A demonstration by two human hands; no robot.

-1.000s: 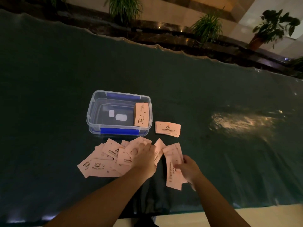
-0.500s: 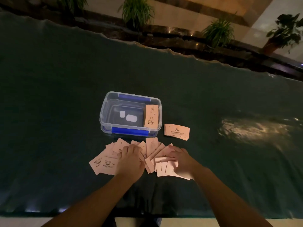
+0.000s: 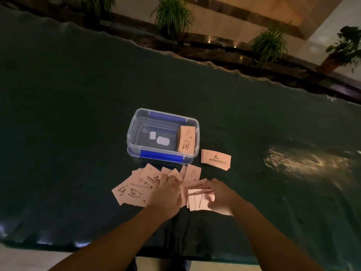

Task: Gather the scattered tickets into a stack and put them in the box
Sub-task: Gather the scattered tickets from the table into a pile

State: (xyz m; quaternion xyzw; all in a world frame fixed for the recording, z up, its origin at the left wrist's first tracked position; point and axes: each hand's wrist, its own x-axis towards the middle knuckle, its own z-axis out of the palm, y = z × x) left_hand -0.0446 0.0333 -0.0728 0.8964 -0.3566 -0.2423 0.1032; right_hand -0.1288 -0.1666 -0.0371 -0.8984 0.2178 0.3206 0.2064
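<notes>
On a dark green cloth-covered table (image 3: 78, 114), a loose spread of pale pink paper tickets (image 3: 134, 189) is lying just in front of a clear rectangular plastic box with blue side clips (image 3: 136, 124). The person's left hand (image 3: 166, 192) is resting palm down on the middle of the spread, fingers bent and pressing on the tickets without lifting any. The right hand (image 3: 220, 196) is lying on the right part of the spread, its fingers curled over a few overlapping tickets there; whether it is pinching them or only pressing them flat cannot be told. Inside the box, a neat stack of tickets (image 3: 186, 139) is leaning against the right wall. Another small ticket stack (image 3: 215, 159) is lying flat on the cloth just right of the box, apart from both hands.
</notes>
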